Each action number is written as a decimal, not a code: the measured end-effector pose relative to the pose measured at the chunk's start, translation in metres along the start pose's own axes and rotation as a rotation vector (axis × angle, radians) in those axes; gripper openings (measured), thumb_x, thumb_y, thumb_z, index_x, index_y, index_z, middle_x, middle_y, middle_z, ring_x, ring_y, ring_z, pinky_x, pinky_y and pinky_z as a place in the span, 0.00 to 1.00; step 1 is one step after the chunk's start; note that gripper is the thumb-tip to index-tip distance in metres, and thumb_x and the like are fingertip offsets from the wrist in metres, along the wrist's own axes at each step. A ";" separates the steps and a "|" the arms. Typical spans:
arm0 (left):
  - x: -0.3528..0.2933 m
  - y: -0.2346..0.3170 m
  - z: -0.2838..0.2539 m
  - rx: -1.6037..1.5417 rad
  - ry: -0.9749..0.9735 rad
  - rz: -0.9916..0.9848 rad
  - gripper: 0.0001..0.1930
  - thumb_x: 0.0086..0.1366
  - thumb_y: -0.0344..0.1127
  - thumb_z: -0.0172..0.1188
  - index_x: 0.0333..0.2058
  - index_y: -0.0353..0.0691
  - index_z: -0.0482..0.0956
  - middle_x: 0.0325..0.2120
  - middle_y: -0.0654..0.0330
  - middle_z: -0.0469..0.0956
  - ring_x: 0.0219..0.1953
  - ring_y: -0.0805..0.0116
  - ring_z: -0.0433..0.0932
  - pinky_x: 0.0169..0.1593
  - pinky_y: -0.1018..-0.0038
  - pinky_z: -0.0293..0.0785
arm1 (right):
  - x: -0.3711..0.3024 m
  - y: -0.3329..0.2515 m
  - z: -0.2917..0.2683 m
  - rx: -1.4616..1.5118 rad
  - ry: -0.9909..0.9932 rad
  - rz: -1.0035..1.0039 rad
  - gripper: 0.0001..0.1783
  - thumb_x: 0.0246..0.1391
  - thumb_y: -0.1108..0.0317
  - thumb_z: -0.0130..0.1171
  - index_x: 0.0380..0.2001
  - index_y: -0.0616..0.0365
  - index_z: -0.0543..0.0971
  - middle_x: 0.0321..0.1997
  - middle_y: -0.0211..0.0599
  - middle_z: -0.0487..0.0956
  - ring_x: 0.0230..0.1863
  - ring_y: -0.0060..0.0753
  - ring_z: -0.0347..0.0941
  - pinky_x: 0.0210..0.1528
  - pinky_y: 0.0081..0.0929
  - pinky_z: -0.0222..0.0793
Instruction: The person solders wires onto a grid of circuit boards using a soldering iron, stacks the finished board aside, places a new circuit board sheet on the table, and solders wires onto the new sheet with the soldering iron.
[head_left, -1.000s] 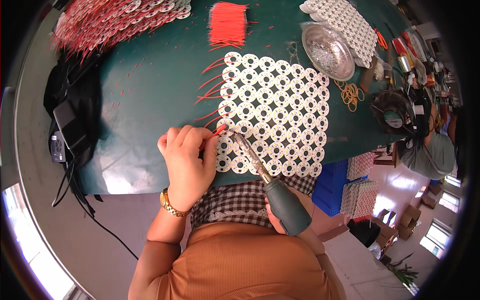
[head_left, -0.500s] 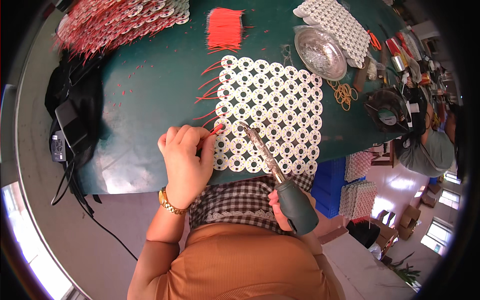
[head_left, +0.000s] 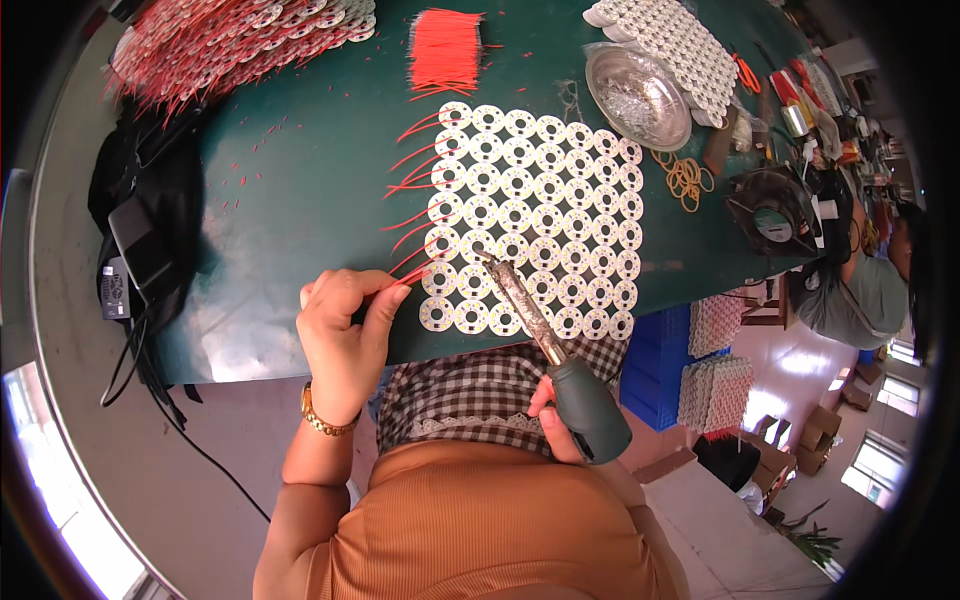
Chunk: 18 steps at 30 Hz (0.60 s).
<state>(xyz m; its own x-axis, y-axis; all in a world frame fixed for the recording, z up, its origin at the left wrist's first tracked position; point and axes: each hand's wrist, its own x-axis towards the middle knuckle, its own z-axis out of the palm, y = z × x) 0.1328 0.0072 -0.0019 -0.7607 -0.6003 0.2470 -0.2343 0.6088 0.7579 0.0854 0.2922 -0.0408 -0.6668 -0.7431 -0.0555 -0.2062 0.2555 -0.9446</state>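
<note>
A panel of white ring-shaped LED circuit boards lies flat on the green table. Several red wires stick out from the boards along its left edge. Just off the lower left of the panel, my left hand is closed, pinching a few thin red wires between thumb and fingers. My right hand grips the dark handle of a soldering iron. The iron slants up and left over the panel, its tip near the second column; whether it touches a board I cannot tell.
A bundle of red wires lies beyond the panel. Stacked wired boards fill the far left; more white boards, a metal bowl, rubber bands and a small fan sit right. Another person is at far right.
My left hand has drawn back left and slightly down from the panel's edge, still pinching wires. Another red wire now shows at the edge above it. The soldering iron has barely shifted.
</note>
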 end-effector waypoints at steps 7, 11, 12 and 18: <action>0.000 0.002 0.008 0.171 -0.032 0.039 0.06 0.57 0.30 0.68 0.27 0.40 0.78 0.20 0.63 0.72 0.27 0.64 0.70 0.41 0.69 0.62 | 0.006 -0.010 0.004 -0.153 -0.012 0.051 0.04 0.50 0.77 0.59 0.31 0.60 0.79 0.28 0.32 0.78 0.30 0.24 0.73 0.34 0.20 0.70; 0.000 0.000 0.009 0.169 -0.029 0.057 0.06 0.57 0.30 0.68 0.27 0.41 0.78 0.20 0.63 0.73 0.26 0.65 0.70 0.40 0.70 0.61 | 0.016 -0.024 0.008 -0.175 0.042 0.046 0.05 0.49 0.79 0.61 0.31 0.61 0.80 0.27 0.31 0.78 0.29 0.24 0.74 0.33 0.19 0.71; 0.001 0.000 0.009 0.174 -0.033 0.065 0.06 0.57 0.30 0.68 0.27 0.41 0.78 0.20 0.64 0.73 0.26 0.65 0.70 0.40 0.70 0.61 | 0.015 -0.021 0.013 -0.174 0.041 0.048 0.05 0.49 0.79 0.61 0.31 0.61 0.80 0.27 0.31 0.78 0.29 0.24 0.74 0.33 0.19 0.71; 0.000 0.000 0.009 0.173 -0.040 0.069 0.05 0.57 0.30 0.68 0.27 0.41 0.79 0.20 0.64 0.73 0.26 0.65 0.70 0.40 0.70 0.60 | 0.033 -0.013 0.011 0.041 0.029 0.668 0.16 0.57 0.73 0.55 0.16 0.49 0.70 0.14 0.21 0.67 0.15 0.15 0.62 0.17 0.14 0.57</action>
<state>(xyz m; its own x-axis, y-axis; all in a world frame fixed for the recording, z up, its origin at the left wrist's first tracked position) 0.1275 0.0117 -0.0073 -0.8010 -0.5353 0.2681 -0.2788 0.7297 0.6243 0.0739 0.2576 -0.0336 -0.6604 -0.4166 -0.6248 0.2849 0.6308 -0.7218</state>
